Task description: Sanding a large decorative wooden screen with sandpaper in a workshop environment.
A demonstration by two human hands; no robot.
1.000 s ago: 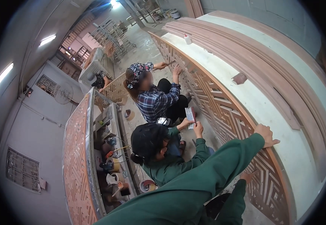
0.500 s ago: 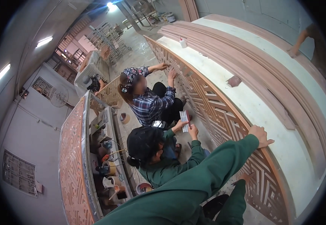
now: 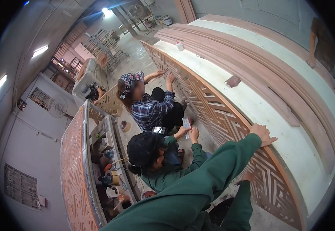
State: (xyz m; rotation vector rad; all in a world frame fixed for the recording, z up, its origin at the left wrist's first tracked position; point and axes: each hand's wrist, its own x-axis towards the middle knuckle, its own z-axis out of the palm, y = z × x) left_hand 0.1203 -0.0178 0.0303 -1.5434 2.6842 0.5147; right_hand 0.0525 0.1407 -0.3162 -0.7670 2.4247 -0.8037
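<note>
A long brown wooden lattice panel (image 3: 229,122) stands on its edge, running away from me along a white-topped table. My left hand (image 3: 263,134) lies over its top rail near the close end, fingers curled over the edge and the thumb side toward the tabletop. Lower down, my right hand (image 3: 247,177) is close to the panel's fretwork face; its fingers are dim and blurred, so its grip and contact are unclear. Beside my left arm, a crouching co-worker in a dark cap (image 3: 146,150) holds a small printed strip (image 3: 186,125) in both hands.
Another person in a plaid shirt (image 3: 150,107) crouches farther along, hands at the lattice. Wooden boards (image 3: 248,71), a white glue bottle (image 3: 179,46) and a brown scrap (image 3: 233,81) lie or stand on the tabletop. At left, shelves (image 3: 111,133) hold tools beside another lattice panel (image 3: 73,165).
The scene has shifted slightly left in view. My left hand stays on the top rail, while my right hand has drawn slightly left along the lattice face.
</note>
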